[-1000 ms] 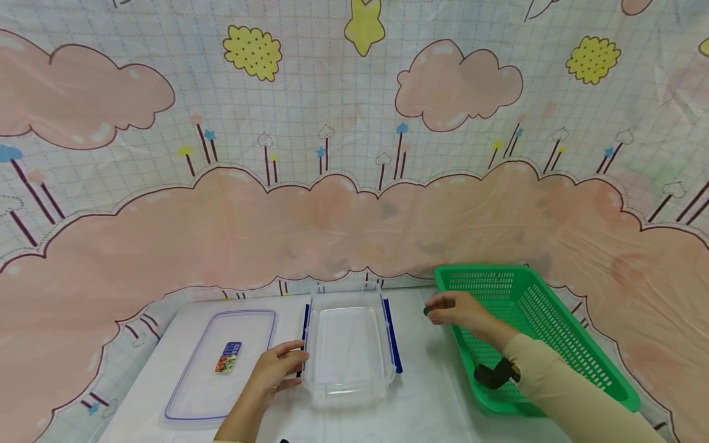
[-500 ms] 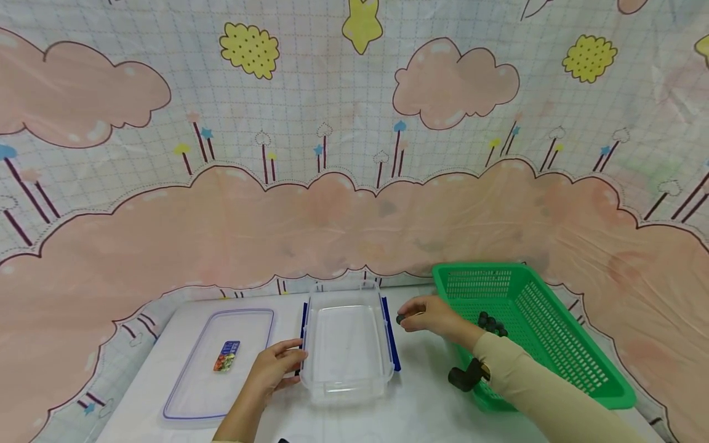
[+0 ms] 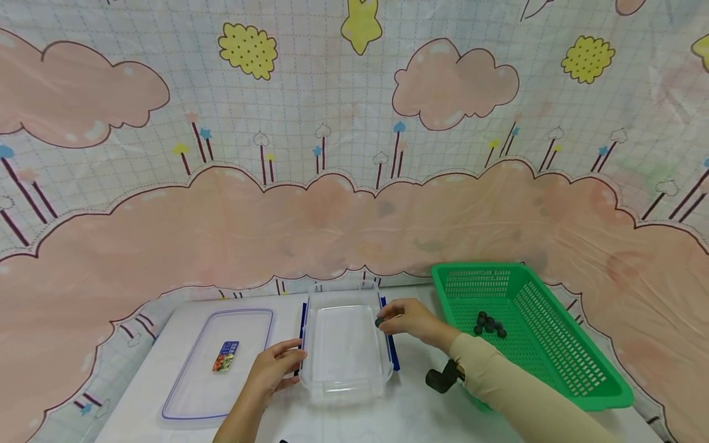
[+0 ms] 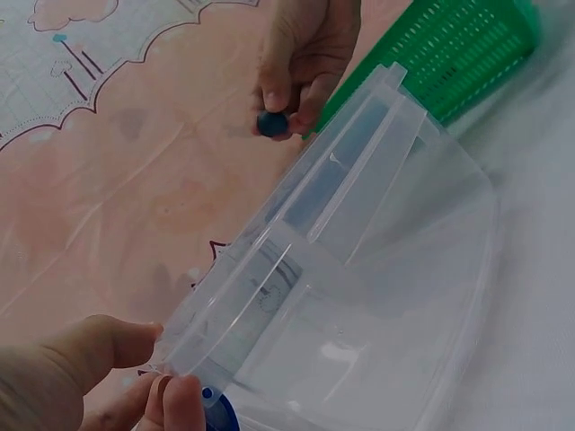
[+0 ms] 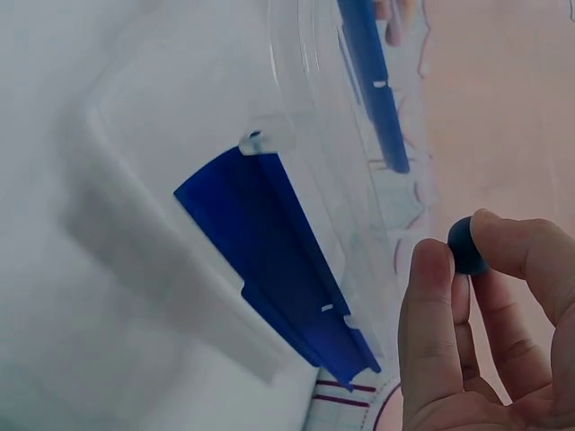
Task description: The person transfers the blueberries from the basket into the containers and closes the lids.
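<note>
My right hand (image 3: 410, 320) pinches a small dark blue ball (image 5: 464, 246) between thumb and fingertips. It is at the right rim of a clear plastic food container (image 3: 346, 344), and the ball overlaps that rim in the head view. Blue side clips (image 5: 265, 260) hang down along the container's long sides. At its left edge my left hand (image 3: 271, 370) grips the rim, thumb and fingers curled by a clip, as the left wrist view shows. Several similar dark balls (image 3: 490, 326) lie in a green perforated basket (image 3: 532, 354) on the right.
Left of the container lies a clear lid (image 3: 191, 387) with a blue-purple edge and a colourful label (image 3: 226, 357) on it. A printed cloth (image 3: 310, 234) hangs behind the white table (image 3: 421, 412). The right forearm crosses in front of the basket.
My right hand has carried the ball leftwards from the basket's edge to the container's right rim, uncovering the balls in the basket. My left hand has stayed in place.
</note>
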Demonstrator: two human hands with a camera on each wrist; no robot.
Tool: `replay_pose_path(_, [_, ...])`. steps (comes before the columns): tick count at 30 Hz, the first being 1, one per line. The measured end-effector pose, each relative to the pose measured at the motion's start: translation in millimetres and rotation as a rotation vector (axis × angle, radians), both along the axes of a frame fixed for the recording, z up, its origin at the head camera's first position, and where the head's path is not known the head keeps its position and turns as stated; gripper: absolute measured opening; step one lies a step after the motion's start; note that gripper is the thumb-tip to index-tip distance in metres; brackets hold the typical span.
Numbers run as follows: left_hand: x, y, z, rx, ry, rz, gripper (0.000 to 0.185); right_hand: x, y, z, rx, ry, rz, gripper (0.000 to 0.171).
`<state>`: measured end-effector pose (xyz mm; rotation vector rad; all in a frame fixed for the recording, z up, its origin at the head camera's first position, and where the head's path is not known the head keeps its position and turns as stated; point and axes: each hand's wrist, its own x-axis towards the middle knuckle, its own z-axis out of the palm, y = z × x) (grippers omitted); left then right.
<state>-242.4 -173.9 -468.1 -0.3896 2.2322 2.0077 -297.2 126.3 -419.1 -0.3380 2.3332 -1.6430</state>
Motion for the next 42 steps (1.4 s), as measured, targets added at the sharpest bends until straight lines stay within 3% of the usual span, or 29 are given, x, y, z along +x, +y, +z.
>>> replay_pose_path(28, [1.0,5,-2.0,0.015,0.003,0.007,0.043,-15.8,-57,-9.2,0.051,0.017,0.061,0.017])
replay_pose_path(42, [0.1,2,-3.8,0.006,0.016,0.003,0.044,-31.7,-94,-7.1,0.148,-0.002,-0.014,0.015])
